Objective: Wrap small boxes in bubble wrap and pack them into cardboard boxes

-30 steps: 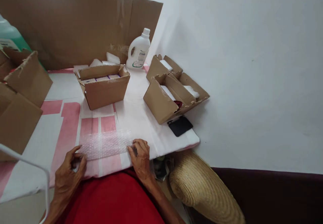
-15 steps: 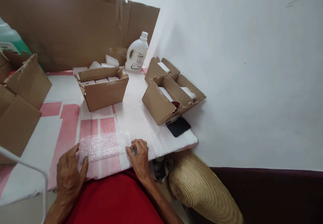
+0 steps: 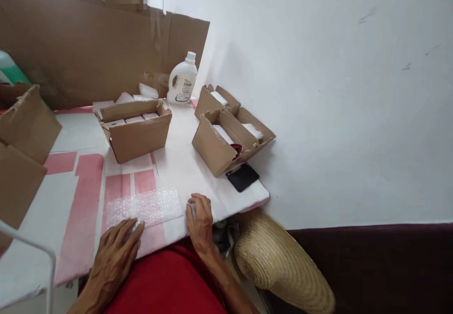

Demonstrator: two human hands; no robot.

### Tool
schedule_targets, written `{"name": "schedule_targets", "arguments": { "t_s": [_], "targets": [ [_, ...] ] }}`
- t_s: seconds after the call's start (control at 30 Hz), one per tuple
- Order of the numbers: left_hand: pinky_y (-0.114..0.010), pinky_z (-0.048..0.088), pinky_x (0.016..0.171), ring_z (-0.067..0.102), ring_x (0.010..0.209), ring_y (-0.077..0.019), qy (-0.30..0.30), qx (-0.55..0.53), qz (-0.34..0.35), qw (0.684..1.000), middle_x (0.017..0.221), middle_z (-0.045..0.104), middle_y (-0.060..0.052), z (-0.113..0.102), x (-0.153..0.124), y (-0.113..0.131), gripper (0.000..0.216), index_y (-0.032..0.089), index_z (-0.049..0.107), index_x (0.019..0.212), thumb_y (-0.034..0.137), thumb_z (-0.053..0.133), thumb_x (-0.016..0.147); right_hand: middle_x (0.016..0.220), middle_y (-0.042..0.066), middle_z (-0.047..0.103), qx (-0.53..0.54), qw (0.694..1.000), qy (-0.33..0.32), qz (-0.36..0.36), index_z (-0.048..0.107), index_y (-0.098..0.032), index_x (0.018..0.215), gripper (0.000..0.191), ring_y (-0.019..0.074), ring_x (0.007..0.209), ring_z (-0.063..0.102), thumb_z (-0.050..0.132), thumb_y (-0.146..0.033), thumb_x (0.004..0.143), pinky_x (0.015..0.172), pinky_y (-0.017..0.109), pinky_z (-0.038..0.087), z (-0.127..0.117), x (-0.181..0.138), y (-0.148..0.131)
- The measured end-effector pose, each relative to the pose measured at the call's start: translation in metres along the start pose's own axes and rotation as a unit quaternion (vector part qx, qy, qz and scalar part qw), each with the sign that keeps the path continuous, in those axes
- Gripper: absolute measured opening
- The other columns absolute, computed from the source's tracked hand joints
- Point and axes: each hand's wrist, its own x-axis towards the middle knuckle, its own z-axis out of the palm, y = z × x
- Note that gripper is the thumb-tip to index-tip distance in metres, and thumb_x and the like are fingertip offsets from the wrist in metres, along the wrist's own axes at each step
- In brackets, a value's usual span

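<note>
Head view: a bubble wrap sheet is being pressed flat on the table's near edge — left hand open-palmed, right hand loosely curled, holding nothing — calling next for something placed on it.

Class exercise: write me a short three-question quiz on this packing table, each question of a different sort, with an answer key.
1. True or false: the left hand lies flat on the sheet of bubble wrap.
2. What stands against the cardboard at the back of the table? A) a glass jar B) a white plastic bottle C) a kettle
3. Fill in: the flat black thing lies on the table just in front of an open cardboard ____.

Key: 1 true, with fingers on its near edge. 2 B. 3 box. Bonus fact: the right hand rests just past the wrap's right end.
</note>
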Motion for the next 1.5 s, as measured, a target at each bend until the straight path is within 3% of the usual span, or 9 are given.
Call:
{"name": "schedule_targets", "arguments": {
  "t_s": [0.07,0.2,0.37,0.6,0.8,1.13,1.23,1.37,1.5],
  "targets": [
    [-0.037,0.041,0.099,0.059,0.121,-0.0257,-0.005,0.006,0.006,1.000,0.129,0.068,-0.011,0.000,0.000,-0.001,0.039,0.022,0.062,0.133,0.023,0.052,0.095,0.120,0.014,0.064,0.009,0.995,-0.044,-0.093,0.061,-0.017,0.113,0.021,0.0258,0.117,0.057,0.049,-0.011,0.097,0.100,0.043,0.049,0.004,-0.001,-0.014],
    [-0.038,0.041,0.099,0.059,0.119,-0.0260,-0.005,0.016,0.015,1.000,0.129,0.067,-0.011,0.000,0.001,-0.001,0.039,0.021,0.061,0.133,0.023,0.051,0.096,0.138,0.017,0.060,0.002,0.942,-0.202,-0.266,0.056,-0.014,0.131,0.039,0.0306,0.133,0.050,0.061,-0.032,0.097,0.107,0.047,0.046,0.018,-0.010,-0.030],
    [-0.038,0.042,0.095,0.059,0.114,-0.0273,-0.003,0.016,0.018,1.000,0.124,0.068,-0.012,-0.001,0.009,0.002,0.035,0.020,0.063,0.129,0.024,0.052,0.096,0.126,0.015,0.068,-0.075,0.943,-0.192,-0.260,0.060,-0.014,0.123,0.028,0.0307,0.122,0.059,0.060,-0.027,0.098,0.097,0.045,0.050,0.017,-0.014,0.000],
    [-0.037,0.043,0.084,0.061,0.098,-0.0251,-0.010,0.015,0.023,1.000,0.110,0.070,-0.010,0.003,0.029,0.010,0.028,0.019,0.066,0.119,0.023,0.054,0.095,0.118,0.013,0.071,-0.119,0.919,-0.165,-0.337,0.064,-0.012,0.114,0.020,0.0290,0.119,0.059,0.050,-0.013,0.101,0.095,0.042,0.050,0.005,0.006,0.024],
    [-0.035,0.044,0.083,0.062,0.095,-0.0223,-0.014,-0.015,0.022,1.000,0.107,0.070,-0.009,0.008,0.037,0.019,0.029,0.019,0.065,0.121,0.024,0.054,0.094,0.109,0.013,0.071,-0.148,0.888,-0.210,-0.382,0.066,-0.013,0.105,0.019,0.0251,0.108,0.062,0.048,-0.008,0.101,0.089,0.039,0.051,-0.002,0.032,0.043],
    [-0.040,0.047,0.096,0.060,0.118,-0.0262,-0.065,-0.080,0.047,0.994,0.136,0.065,-0.012,0.019,0.040,0.035,0.050,0.021,0.055,0.138,0.032,0.060,0.090,0.107,0.009,0.074,-0.137,0.876,-0.197,-0.417,0.068,-0.016,0.099,0.017,0.0221,0.102,0.064,0.053,-0.010,0.101,0.085,0.036,0.051,0.025,0.093,0.082],
    [-0.041,0.048,0.098,0.059,0.122,-0.0263,-0.088,-0.108,0.028,0.990,0.139,0.063,-0.011,0.025,0.042,0.035,0.052,0.022,0.052,0.141,0.030,0.059,0.091,0.111,0.010,0.073,-0.131,0.882,-0.185,-0.413,0.068,-0.015,0.102,0.019,0.0234,0.104,0.064,0.050,-0.009,0.101,0.084,0.037,0.051,0.022,0.095,0.077],
    [-0.039,0.052,0.097,0.062,0.119,-0.0250,-0.097,-0.156,0.000,0.983,0.135,0.065,-0.012,0.021,0.043,0.034,0.065,0.021,0.040,0.151,0.028,0.060,0.089,0.118,0.014,0.071,-0.090,0.893,-0.180,-0.402,0.065,-0.012,0.113,0.020,0.0266,0.110,0.061,0.050,-0.014,0.100,0.086,0.039,0.049,0.004,0.067,0.047],
    [-0.044,0.052,0.105,0.060,0.128,-0.0254,-0.066,-0.246,-0.074,0.964,0.142,0.060,-0.014,0.017,0.040,0.028,0.073,0.023,0.024,0.158,0.015,0.048,0.089,0.110,0.013,0.071,-0.044,0.861,-0.241,-0.446,0.064,-0.010,0.110,0.018,0.0245,0.106,0.063,0.050,-0.016,0.101,0.082,0.037,0.049,-0.008,0.027,0.013]
  ]
}}
